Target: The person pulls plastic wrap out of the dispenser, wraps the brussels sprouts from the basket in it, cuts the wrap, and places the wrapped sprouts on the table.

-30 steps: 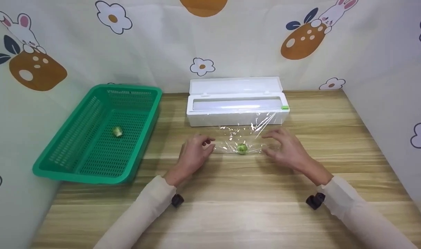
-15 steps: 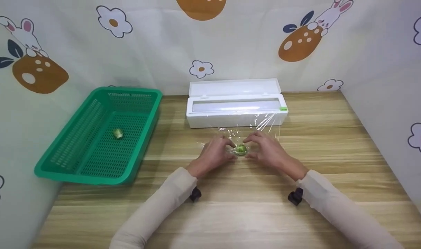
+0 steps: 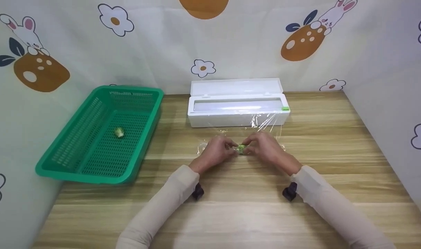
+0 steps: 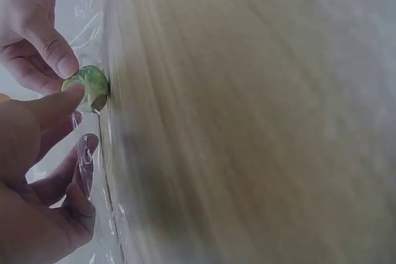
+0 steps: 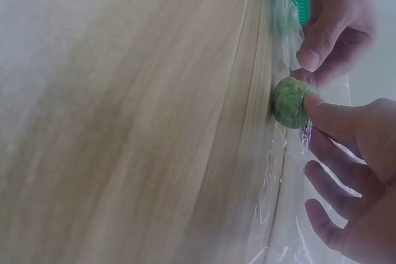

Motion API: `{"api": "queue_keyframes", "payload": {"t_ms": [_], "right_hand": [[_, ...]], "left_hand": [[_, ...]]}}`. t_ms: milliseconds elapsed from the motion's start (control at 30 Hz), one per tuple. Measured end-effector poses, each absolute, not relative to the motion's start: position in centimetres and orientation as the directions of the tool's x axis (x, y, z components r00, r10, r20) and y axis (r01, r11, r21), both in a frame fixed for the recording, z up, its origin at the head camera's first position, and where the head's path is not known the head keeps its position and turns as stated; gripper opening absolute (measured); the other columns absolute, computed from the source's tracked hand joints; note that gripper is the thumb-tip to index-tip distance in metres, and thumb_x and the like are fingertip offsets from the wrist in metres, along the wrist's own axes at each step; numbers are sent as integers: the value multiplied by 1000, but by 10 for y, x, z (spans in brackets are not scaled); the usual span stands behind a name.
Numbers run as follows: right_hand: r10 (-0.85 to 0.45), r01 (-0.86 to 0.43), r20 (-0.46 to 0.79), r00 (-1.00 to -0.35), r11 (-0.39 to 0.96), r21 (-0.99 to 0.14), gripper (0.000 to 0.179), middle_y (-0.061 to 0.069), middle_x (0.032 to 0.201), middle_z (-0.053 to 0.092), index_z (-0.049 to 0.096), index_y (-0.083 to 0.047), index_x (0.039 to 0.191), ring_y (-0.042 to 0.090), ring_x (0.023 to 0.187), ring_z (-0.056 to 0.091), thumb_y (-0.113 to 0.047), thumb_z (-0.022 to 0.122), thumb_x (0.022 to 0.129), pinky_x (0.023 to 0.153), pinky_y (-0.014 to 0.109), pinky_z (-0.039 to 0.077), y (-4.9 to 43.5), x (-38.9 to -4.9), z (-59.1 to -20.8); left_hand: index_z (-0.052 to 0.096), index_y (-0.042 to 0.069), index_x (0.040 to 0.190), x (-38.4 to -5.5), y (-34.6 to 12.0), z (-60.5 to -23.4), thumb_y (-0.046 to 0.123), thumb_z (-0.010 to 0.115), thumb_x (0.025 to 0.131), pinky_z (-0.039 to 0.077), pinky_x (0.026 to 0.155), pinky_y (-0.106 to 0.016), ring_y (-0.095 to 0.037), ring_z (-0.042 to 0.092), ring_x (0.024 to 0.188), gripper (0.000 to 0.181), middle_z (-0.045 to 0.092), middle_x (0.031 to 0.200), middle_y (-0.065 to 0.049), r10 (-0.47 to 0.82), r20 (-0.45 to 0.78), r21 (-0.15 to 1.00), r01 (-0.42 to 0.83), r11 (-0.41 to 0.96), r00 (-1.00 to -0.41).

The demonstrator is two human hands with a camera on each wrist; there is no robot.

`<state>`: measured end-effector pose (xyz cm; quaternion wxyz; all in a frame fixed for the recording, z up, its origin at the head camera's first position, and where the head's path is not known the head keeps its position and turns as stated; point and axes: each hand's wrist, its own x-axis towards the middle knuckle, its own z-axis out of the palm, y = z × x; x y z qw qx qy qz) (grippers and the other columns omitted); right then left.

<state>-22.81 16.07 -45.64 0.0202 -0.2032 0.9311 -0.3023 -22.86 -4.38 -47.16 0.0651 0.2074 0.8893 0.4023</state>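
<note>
A small green Brussels sprout (image 3: 241,148) sits on the table under clear cling film (image 3: 265,124). My left hand (image 3: 217,151) holds it from the left, thumb and fingers curled at its side with the film between. From the opposite side my right hand (image 3: 264,147) pinches it. In the right wrist view the right thumb presses on the sprout (image 5: 289,103), its other fingers spread below. The left wrist view has the left thumb overlapping the sprout (image 4: 93,88). The film runs back to a white dispenser box (image 3: 238,119) with its lid raised.
To the left stands a green plastic basket (image 3: 129,178) holding another Brussels sprout (image 3: 119,132). A green slider (image 3: 285,108) sits at the dispenser's right end. Patterned cloth (image 3: 155,41) hangs behind and at the sides of the wooden table (image 3: 238,214).
Both hands have come inward from either side of the sprout, drawing the film in, and their fingers now close on it. The dispenser and basket have stayed put.
</note>
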Motion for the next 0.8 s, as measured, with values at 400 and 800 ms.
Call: {"api": "queue_keyframes", "payload": {"t_ms": [400, 800], "right_hand": [[-405, -372, 71, -911, 739, -562, 26, 9, 111, 72, 76, -11, 103, 31, 112, 60, -21, 84, 80, 102, 50, 49, 157, -227, -450], [-380, -363, 81, -921, 765, -533, 30, 8, 111, 71, 72, -9, 103, 31, 112, 60, -13, 86, 76, 102, 50, 48, 157, -230, -457]], "left_hand": [[80, 9, 93, -241, -40, -474, 14, 77, 87, 51, 71, -22, -11, 63, 77, 9, 78, 91, -8, 376, 41, 793, 259, 552, -926], [78, 4, 99, -244, -34, -470, 13, 75, 89, 58, 76, -28, -17, 70, 83, 13, 78, 96, -12, 297, 37, 793, 208, 572, -954]]}}
